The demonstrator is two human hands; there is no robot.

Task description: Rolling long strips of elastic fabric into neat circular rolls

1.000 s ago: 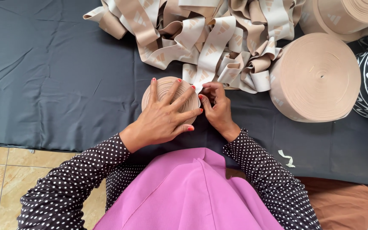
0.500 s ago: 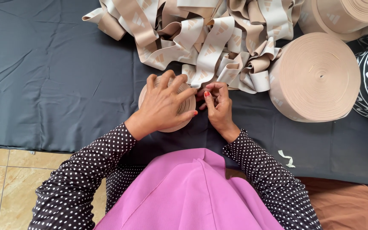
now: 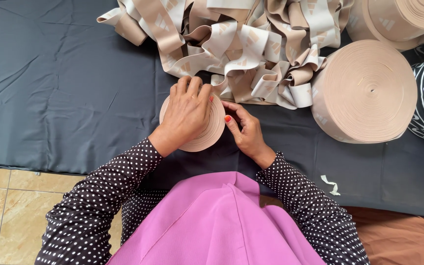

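Now winding | left hand point(image 3: 185, 115) spread flat over small roll point(image 3: 207, 135) at centre, fingers curled on its rim | right hand point(image 3: 245, 132) pinches band at roll's right edge | loose pile point(image 3: 236, 44) above | next likely: turn roll, keep band taut

Small beige tape roll point(image 3: 207, 135) lying flat, seemingly half-wound.
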